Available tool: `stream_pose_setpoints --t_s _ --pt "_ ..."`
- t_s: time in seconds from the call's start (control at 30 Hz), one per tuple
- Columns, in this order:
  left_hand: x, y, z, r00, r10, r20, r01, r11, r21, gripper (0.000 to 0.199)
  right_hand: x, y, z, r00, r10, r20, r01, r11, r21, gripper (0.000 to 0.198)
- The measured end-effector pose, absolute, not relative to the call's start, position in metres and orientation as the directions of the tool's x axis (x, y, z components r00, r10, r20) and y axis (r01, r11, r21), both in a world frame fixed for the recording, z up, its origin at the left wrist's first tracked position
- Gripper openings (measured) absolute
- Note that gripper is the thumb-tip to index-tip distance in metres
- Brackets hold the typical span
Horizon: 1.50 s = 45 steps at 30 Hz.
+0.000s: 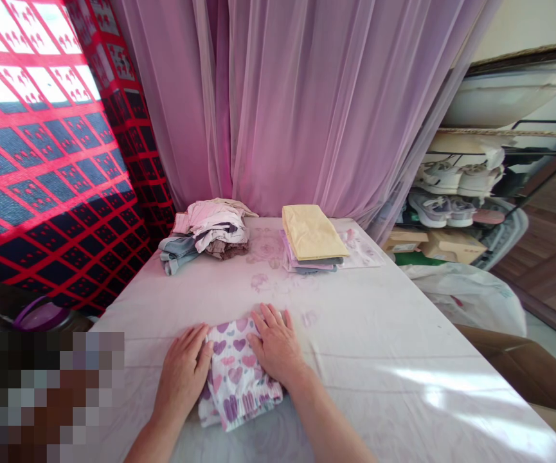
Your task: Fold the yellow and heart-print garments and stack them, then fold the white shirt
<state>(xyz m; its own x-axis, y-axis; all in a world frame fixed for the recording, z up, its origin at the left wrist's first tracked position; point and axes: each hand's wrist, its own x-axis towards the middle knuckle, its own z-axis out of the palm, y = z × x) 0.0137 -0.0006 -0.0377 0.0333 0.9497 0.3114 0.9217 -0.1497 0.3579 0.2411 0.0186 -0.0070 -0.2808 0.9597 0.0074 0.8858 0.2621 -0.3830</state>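
Note:
A folded heart-print garment [236, 373], white with purple and pink hearts and a gathered elastic edge toward me, lies near the front of the table. My left hand [186, 360] rests along its left edge, fingers stretched out. Flat over its upper right side is my right hand [276, 341], with the fingers apart. Farther back on the right sits a neat stack of folded clothes, a pale yellow folded cloth [312, 233] on top. At the back left is a looser heap of clothes [215, 225] in pink, brown and grey-blue.
A pale patterned cloth covers the table [355, 321]. Behind it hangs a purple curtain [278, 103]; a red-and-black checked cloth [51, 154] hangs at the left. On the right stand a rack with sneakers [436, 209], a plastic bag [465, 296] and an open cardboard box [523, 366].

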Motion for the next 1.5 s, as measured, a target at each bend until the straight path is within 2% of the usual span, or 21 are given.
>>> stream_pose_setpoints --t_s 0.1,0.23,0.5,0.67,0.77,1.17,1.37,1.5 --pt "0.01 0.002 -0.039 0.002 0.938 0.347 0.883 -0.164 0.439 0.049 0.242 0.019 -0.005 -0.283 0.959 0.008 0.883 0.263 -0.389 0.052" --pt "0.004 0.004 -0.037 -0.118 0.93 0.347 0.862 -0.078 0.501 0.045 0.242 0.019 -0.004 -0.283 0.959 -0.008 0.888 0.259 -0.38 0.051" --pt "0.003 0.005 -0.028 -0.095 0.959 0.268 0.896 -0.035 0.443 0.038 0.242 0.019 -0.007 -0.279 0.96 -0.014 0.901 0.257 -0.35 0.051" --pt "0.013 0.003 -0.02 -0.1 0.98 0.17 0.931 0.032 0.364 0.036 0.242 0.02 -0.007 -0.277 0.961 -0.015 0.912 0.258 -0.319 0.05" --pt "0.016 0.001 -0.014 -0.104 0.988 0.111 0.929 0.057 0.365 0.033 0.242 0.02 -0.008 -0.279 0.96 -0.015 0.915 0.261 -0.308 0.05" --pt "0.016 0.006 -0.021 -0.057 0.99 0.127 0.689 -0.053 0.723 0.032 0.242 0.02 -0.007 -0.286 0.958 -0.026 0.912 0.264 -0.313 0.051" --pt "0.018 0.004 -0.013 -0.097 0.979 0.181 0.657 -0.074 0.751 0.033 0.242 0.02 -0.008 -0.287 0.957 -0.029 0.915 0.265 -0.303 0.052" --pt "0.018 0.002 -0.007 -0.058 0.979 0.195 0.67 -0.107 0.735 0.041 0.242 0.02 -0.007 -0.291 0.957 -0.018 0.915 0.273 -0.297 0.05"
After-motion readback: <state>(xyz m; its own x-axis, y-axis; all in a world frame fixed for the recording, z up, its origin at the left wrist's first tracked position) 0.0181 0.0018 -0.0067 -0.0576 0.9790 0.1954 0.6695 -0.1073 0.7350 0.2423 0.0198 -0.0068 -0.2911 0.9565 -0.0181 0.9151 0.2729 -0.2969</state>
